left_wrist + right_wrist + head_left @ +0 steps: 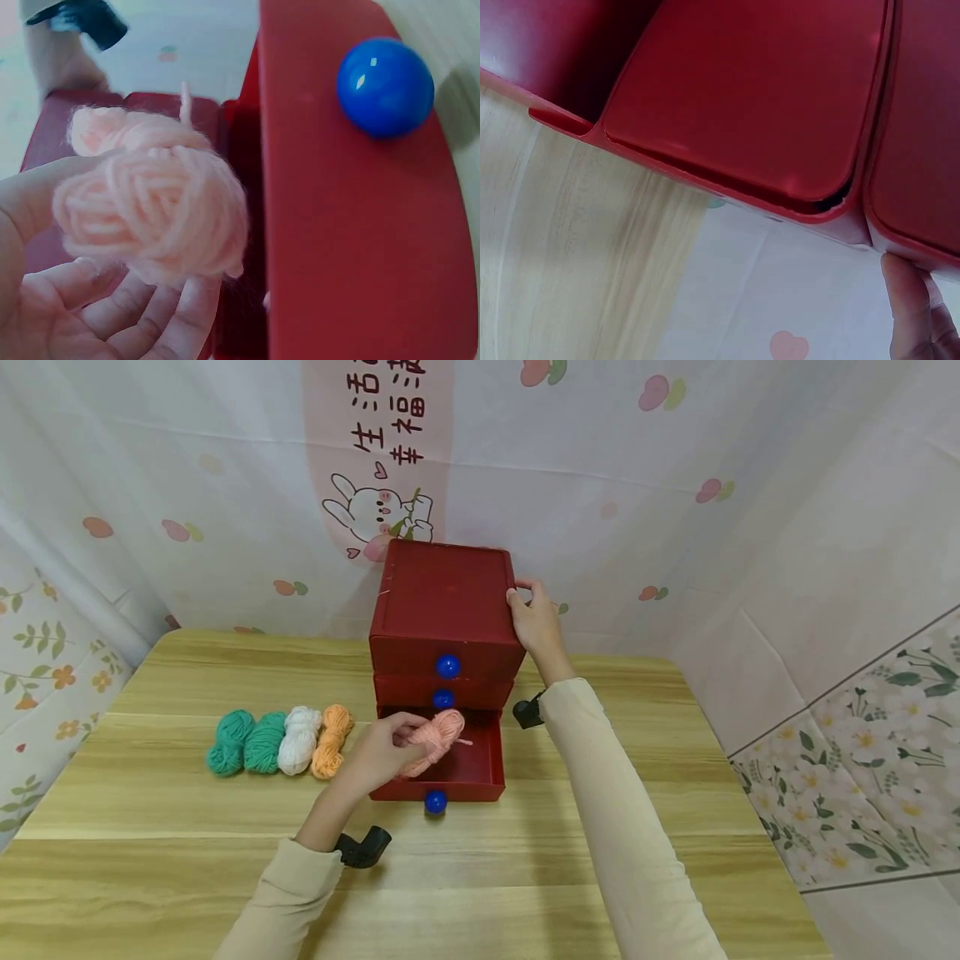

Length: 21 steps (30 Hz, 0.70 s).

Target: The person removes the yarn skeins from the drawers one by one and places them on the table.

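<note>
My left hand (pixel 384 750) holds a small pink skein of yarn (pixel 437 742) over the pulled-out bottom drawer (pixel 487 768) of a red drawer cabinet (pixel 450 589). Up close in the left wrist view, the yarn (pixel 154 210) is tied at its middle, with a loose end sticking out. Thumb and fingers lie on either side of it. My right hand (pixel 536 620) rests against the cabinet's right side near the top, its fingers fairly straight. In the right wrist view, a finger (pixel 907 300) touches the cabinet's side. The two upper drawers are closed.
Left of the cabinet, two green skeins (pixel 264 743), a white one (pixel 299 740) and an orange one (pixel 332 742) lie in a row on the wooden table (pixel 135 777). Each drawer has a blue round knob (pixel 436 802). A patterned curtain (pixel 600 485) hangs behind.
</note>
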Each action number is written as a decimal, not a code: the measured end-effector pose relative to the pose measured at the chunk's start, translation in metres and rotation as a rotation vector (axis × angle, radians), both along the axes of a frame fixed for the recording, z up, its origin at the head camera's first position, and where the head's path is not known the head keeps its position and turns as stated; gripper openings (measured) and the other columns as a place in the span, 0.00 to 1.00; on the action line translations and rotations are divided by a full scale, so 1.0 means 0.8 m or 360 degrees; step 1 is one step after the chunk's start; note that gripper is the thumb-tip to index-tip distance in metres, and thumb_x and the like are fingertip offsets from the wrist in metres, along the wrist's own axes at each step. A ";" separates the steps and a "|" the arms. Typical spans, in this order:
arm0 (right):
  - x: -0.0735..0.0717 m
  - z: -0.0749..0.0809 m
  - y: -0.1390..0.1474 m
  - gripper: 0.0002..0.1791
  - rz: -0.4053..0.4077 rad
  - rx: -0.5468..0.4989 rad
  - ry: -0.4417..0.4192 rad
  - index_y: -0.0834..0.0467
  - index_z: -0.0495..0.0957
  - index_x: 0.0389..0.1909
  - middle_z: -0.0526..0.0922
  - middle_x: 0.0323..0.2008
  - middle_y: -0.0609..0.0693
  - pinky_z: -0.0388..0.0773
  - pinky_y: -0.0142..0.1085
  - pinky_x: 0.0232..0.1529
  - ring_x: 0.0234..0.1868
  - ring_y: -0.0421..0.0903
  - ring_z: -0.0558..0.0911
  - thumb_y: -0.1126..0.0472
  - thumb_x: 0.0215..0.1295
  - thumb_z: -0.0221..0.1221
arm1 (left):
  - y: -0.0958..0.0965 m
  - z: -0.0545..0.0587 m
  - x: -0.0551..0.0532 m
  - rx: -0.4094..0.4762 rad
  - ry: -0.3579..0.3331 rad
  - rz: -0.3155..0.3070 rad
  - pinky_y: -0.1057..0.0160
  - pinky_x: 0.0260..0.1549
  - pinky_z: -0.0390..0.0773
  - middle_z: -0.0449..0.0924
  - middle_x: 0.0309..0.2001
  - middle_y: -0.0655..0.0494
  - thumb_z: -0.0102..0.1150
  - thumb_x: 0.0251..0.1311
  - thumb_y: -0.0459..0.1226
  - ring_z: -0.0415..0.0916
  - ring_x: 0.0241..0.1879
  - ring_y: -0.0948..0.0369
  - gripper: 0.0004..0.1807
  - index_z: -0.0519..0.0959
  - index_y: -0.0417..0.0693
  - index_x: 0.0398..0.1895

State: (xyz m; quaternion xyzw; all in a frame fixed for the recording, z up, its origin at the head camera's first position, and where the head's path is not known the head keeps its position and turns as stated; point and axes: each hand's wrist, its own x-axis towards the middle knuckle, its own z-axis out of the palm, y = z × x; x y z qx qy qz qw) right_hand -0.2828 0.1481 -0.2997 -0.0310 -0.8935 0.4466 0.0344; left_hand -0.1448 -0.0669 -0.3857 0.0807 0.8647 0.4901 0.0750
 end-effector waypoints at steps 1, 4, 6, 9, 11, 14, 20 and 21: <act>0.000 0.000 0.000 0.25 0.0000 -0.0001 0.0000 0.48 0.60 0.66 0.76 0.43 0.56 0.76 0.42 0.41 0.40 0.50 0.78 0.47 0.71 0.41 | -0.007 0.002 0.002 0.0019 -0.0003 0.0006 0.62 0.38 0.77 0.79 0.42 0.46 0.62 0.56 0.38 0.75 0.40 0.55 0.20 0.76 0.41 0.51; 0.000 0.000 0.000 0.25 0.0001 0.0004 -0.0001 0.48 0.60 0.66 0.76 0.43 0.56 0.76 0.42 0.41 0.40 0.50 0.78 0.47 0.71 0.41 | -0.029 0.007 0.008 0.0047 -0.0009 0.0036 0.61 0.39 0.76 0.78 0.45 0.44 0.60 0.58 0.39 0.75 0.43 0.53 0.22 0.74 0.42 0.55; 0.000 0.000 0.000 0.25 0.0005 0.0003 0.0002 0.48 0.60 0.66 0.76 0.43 0.56 0.76 0.43 0.41 0.40 0.50 0.78 0.47 0.71 0.41 | -0.044 0.009 0.012 0.0061 0.0004 0.0066 0.62 0.39 0.76 0.78 0.46 0.42 0.59 0.58 0.39 0.76 0.43 0.52 0.24 0.72 0.42 0.58; -0.001 -0.001 -0.001 0.25 0.0008 0.0008 0.0003 0.48 0.60 0.66 0.76 0.44 0.56 0.76 0.43 0.42 0.40 0.50 0.78 0.47 0.71 0.41 | -0.069 0.012 0.018 0.0017 0.0046 0.0133 0.64 0.37 0.75 0.78 0.45 0.42 0.58 0.60 0.40 0.76 0.43 0.51 0.25 0.71 0.43 0.60; -0.001 -0.001 -0.001 0.25 0.0007 0.0012 0.0004 0.48 0.60 0.66 0.76 0.44 0.56 0.76 0.43 0.41 0.40 0.50 0.78 0.46 0.71 0.41 | -0.087 0.014 0.023 -0.0018 0.0068 0.0180 0.65 0.35 0.75 0.78 0.45 0.41 0.58 0.60 0.40 0.76 0.43 0.51 0.25 0.70 0.42 0.60; -0.002 -0.002 -0.001 0.25 0.0007 0.0013 0.0007 0.48 0.60 0.66 0.76 0.44 0.56 0.76 0.43 0.41 0.40 0.50 0.78 0.46 0.71 0.41 | -0.117 0.015 0.030 -0.0110 0.0081 0.0254 0.68 0.34 0.75 0.78 0.47 0.40 0.56 0.62 0.43 0.76 0.44 0.53 0.26 0.69 0.41 0.61; 0.001 0.000 -0.001 0.25 0.0010 0.0014 0.0013 0.48 0.60 0.66 0.76 0.44 0.56 0.76 0.42 0.40 0.40 0.50 0.78 0.46 0.71 0.41 | -0.187 0.004 0.037 -0.0098 0.0007 0.0384 0.72 0.29 0.73 0.77 0.41 0.57 0.53 0.63 0.47 0.68 0.36 0.80 0.31 0.64 0.36 0.63; 0.001 0.001 -0.001 0.25 0.0010 0.0011 0.0011 0.48 0.60 0.66 0.76 0.44 0.56 0.76 0.42 0.40 0.40 0.50 0.78 0.46 0.71 0.41 | -0.200 0.001 0.037 -0.0079 -0.0015 0.0409 0.74 0.28 0.72 0.76 0.39 0.65 0.53 0.63 0.47 0.66 0.34 0.83 0.32 0.63 0.35 0.63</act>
